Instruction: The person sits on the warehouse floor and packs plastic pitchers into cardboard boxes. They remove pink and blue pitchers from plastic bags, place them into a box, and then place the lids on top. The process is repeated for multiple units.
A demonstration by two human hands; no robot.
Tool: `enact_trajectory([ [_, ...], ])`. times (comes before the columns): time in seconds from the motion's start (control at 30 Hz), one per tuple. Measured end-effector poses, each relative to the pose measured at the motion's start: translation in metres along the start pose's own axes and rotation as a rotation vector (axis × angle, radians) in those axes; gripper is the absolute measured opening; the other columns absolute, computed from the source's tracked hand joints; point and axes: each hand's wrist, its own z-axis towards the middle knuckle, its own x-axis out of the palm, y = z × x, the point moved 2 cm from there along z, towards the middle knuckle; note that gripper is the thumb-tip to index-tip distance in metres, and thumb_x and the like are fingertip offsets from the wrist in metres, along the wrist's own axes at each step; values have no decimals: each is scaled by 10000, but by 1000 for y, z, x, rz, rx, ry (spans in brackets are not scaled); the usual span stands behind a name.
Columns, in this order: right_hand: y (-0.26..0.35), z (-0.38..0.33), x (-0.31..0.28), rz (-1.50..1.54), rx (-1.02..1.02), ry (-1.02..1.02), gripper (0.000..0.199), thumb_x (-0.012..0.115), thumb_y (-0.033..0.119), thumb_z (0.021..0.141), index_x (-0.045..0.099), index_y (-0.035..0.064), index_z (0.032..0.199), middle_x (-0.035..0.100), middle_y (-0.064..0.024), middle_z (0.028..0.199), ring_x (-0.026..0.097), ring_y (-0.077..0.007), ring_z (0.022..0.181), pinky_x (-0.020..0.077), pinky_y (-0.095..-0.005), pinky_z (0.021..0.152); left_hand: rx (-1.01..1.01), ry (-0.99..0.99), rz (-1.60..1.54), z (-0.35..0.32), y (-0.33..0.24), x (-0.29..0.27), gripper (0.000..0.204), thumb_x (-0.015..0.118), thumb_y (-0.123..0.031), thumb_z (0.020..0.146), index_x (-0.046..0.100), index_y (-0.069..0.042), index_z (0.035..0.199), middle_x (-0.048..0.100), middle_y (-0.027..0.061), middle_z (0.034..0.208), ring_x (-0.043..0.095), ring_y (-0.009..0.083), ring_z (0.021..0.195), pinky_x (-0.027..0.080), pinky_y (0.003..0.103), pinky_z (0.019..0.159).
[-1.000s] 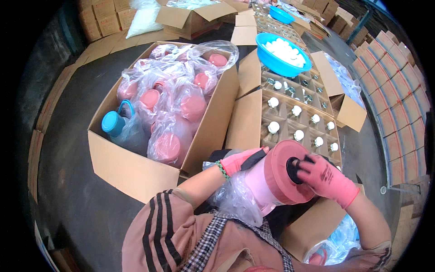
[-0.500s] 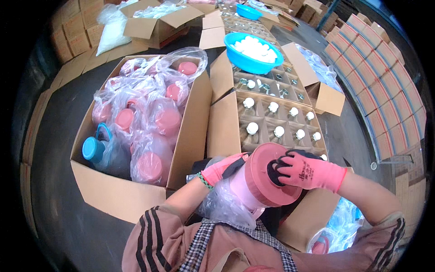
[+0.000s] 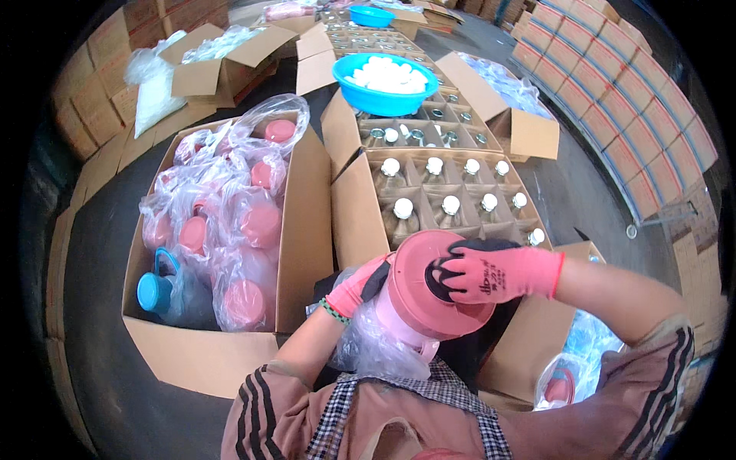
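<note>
Right gloved hand (image 3: 491,270) clamps the pink lid (image 3: 429,287), left hand (image 3: 360,285) grips the pink jar (image 3: 399,337); looks like lid-tightening, next needing a firm twist.

At nine o'clock, a cardboard box (image 3: 299,253) full of bagged pink-lidded jars (image 3: 261,224), plus a blue-capped jug (image 3: 157,291). At twelve, a blue basin (image 3: 383,96) of white caps above a divided carton of capped glass bottles (image 3: 448,207). At two, stacked cartons (image 3: 652,100).
</note>
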Motion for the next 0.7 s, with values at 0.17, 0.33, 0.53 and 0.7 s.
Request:
enact_trajectory([
  [0.17, -10, 1, 14, -50, 94, 15, 123, 489, 134, 691, 511, 71, 795, 519, -84, 830, 499, -238, 835, 403, -353, 706, 43, -84, 76, 9, 4, -11, 332, 436, -199, 865, 463, -3, 1131, 526, 74, 1071, 498, 123, 951, 393, 251, 850],
  [0.33, -5, 9, 12, 48, 424, -97, 109, 536, 117, 690, 491, 58, 770, 528, -89, 821, 526, -241, 816, 414, -339, 712, 249, -327, 506, -10, -13, -41, 347, 444, -205, 855, 480, 32, 1107, 538, 90, 1057, 491, 139, 968, 375, 244, 848],
  [0.53, 103, -51, 31, 676, 1359, -1119, 225, 581, 160, 718, 558, 18, 891, 567, -119, 880, 557, -224, 833, 427, -285, 710, 366, -25, 1938, -113, -47, 83, 434, 600, -263, 690, 494, -34, 1043, 543, 150, 929, 515, 295, 874, 384, 359, 824],
  [0.7, 164, -25, 176, 1904, 1411, -1283, 225, 537, 181, 802, 551, -4, 927, 564, -59, 874, 524, -116, 799, 428, -240, 701, 367, -82, 1827, -147, -70, 63, 224, 604, -107, 652, 574, -39, 864, 565, 113, 707, 559, 248, 715, 442, 338, 659],
])
